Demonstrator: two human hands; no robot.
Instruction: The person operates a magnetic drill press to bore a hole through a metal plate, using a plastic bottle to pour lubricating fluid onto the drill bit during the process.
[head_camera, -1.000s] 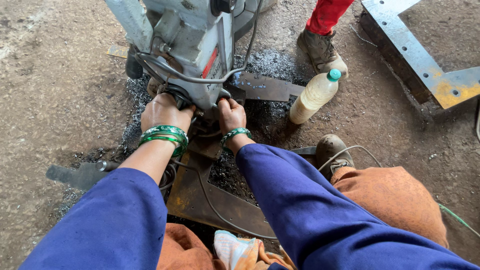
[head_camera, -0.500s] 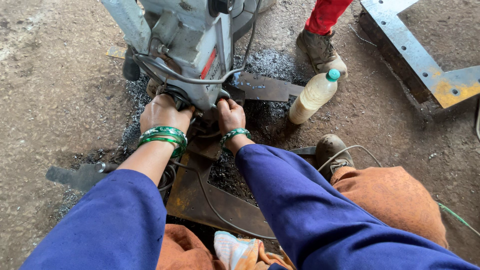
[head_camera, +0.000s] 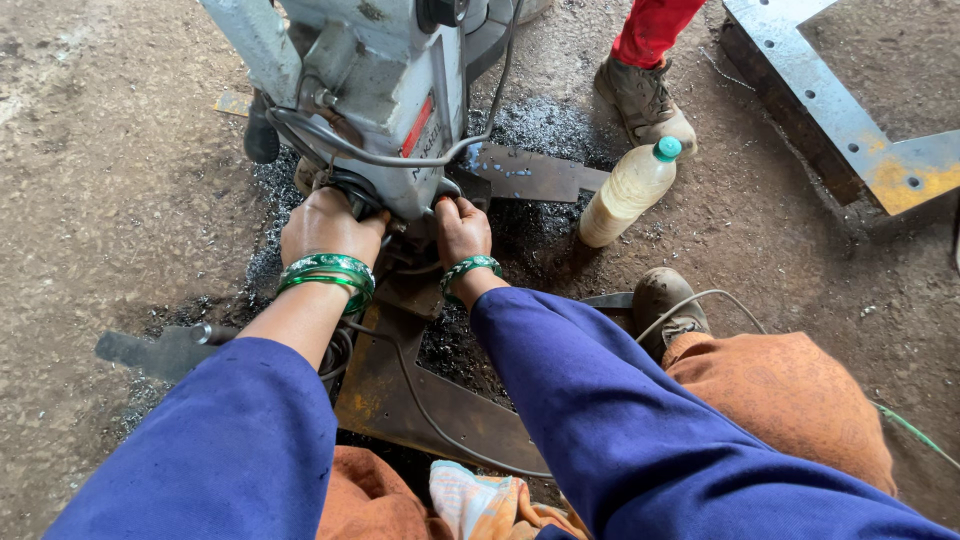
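Both hands sit low on the grey drill machine (head_camera: 370, 90) at 12 o'clock — my left hand (head_camera: 325, 225) wraps the dark base of it, my right hand (head_camera: 462, 228) pinches a part just under the housing. The machine stands on a rusty steel plate (head_camera: 420, 400) amid metal shavings (head_camera: 545, 125). Risk as I judge it: fingers near the cutter, bangles (head_camera: 330, 272) or cable (head_camera: 400, 160) snagging. A bottle (head_camera: 628, 190) at 2 o'clock could tip.

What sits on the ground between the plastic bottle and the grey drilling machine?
In the head view, a flat dark steel plate lies between the plastic bottle and the grey drilling machine, on a patch of dark metal shavings.
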